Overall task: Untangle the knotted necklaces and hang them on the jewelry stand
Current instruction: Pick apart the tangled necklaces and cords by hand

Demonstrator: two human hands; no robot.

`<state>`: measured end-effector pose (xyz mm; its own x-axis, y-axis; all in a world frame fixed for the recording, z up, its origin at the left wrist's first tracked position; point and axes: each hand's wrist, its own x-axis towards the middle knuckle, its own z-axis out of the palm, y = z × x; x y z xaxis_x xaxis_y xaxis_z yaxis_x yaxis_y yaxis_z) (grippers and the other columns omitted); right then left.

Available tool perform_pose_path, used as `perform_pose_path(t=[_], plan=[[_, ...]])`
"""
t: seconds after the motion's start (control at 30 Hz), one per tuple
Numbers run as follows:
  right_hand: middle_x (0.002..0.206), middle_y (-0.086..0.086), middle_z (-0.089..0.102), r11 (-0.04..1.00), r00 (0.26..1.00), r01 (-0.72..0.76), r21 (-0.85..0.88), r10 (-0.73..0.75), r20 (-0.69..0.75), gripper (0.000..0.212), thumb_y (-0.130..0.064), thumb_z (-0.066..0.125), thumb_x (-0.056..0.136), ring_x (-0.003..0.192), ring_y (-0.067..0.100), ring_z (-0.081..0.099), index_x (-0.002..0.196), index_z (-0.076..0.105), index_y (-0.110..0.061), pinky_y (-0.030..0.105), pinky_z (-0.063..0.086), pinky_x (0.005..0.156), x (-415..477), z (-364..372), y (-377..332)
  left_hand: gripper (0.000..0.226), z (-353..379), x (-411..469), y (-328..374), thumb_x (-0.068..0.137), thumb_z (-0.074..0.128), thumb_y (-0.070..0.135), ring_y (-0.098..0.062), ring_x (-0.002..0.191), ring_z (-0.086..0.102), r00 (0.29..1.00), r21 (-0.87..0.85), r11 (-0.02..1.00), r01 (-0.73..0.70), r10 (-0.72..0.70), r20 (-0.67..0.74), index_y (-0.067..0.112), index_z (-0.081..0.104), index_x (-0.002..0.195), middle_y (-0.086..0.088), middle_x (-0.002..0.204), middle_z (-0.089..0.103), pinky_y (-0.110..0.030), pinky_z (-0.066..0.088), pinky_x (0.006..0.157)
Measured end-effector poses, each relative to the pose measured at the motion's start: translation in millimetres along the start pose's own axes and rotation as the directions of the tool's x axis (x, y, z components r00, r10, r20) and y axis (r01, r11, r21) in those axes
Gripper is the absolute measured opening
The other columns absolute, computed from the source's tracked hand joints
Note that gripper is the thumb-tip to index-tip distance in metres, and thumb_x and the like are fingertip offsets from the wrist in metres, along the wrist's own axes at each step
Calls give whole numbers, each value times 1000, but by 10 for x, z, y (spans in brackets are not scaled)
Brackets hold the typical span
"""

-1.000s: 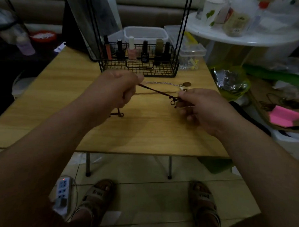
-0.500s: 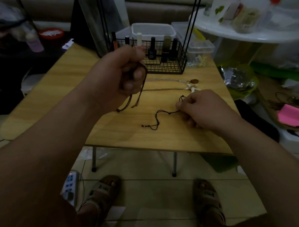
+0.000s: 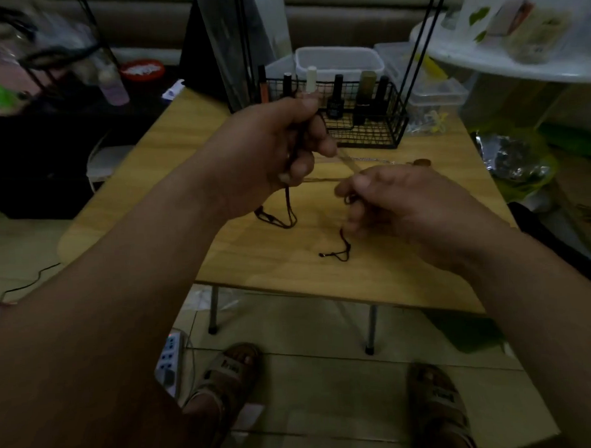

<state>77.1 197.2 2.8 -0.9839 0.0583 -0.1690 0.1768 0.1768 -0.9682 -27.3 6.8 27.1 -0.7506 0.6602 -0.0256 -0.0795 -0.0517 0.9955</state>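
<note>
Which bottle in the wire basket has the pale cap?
The cream-capped bottle just behind the left hand; every other bottle in the basket has a dark or olive cap.

one wide-angle view, worn on the person's head, faces forward and steeply down. the forearms enter from the near left and near right corners, large and close to the lens. the left hand (image 3: 267, 150) and right hand (image 3: 411, 201) meet mid-frame above the wooden table (image 3: 169, 151). the sandalled feet (image 3: 229, 372) on the tiled floor (image 3: 327, 374) lie along the near edge. the far edge reaches the wire basket (image 3: 368, 132) and, far right, a white round table (image 3: 517, 68).
</note>
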Motion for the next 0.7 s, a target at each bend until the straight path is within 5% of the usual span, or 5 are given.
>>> perform_pose_path(t=[0.13,0.33,0.53,0.7], plan=[[86,3,69,977,992,-43,209,67,-108,23,-23,54,104,90,21,69,102,74,-11,32,59,75,41,-141,18,26,-141,-14,9,109,43,24,-13,67,61,995,128,987,98,-99,0,13,66,101,-6,96,75,-25,48,61],[91,0,74,987,992,-13,160,33,-118,25,-25,53,105,90,16,70,100,75,-14,33,54,82,56,-221,29,19,-208,-12,-12,108,49,19,-20,86,68,991,251,960,124,-133,21,12,66,104,-8,99,75,-31,55,76],[89,6,76,975,990,-76,210,98,-99,26,-5,49,104,74,12,70,116,72,-8,20,56,61,-4,-337,-17,21,-299,15,-69,105,58,24,-16,71,58,992,346,932,108,-80,-94,16,74,94,-3,79,65,-34,45,70],[113,16,77,969,996,-87,230,91,-11,34,8,46,101,94,22,76,128,64,-6,25,62,74,-87,-412,-23,16,-183,-41,-113,102,60,20,-11,66,57,988,568,809,152,-116,-99,13,75,99,0,76,70,-31,45,65]])
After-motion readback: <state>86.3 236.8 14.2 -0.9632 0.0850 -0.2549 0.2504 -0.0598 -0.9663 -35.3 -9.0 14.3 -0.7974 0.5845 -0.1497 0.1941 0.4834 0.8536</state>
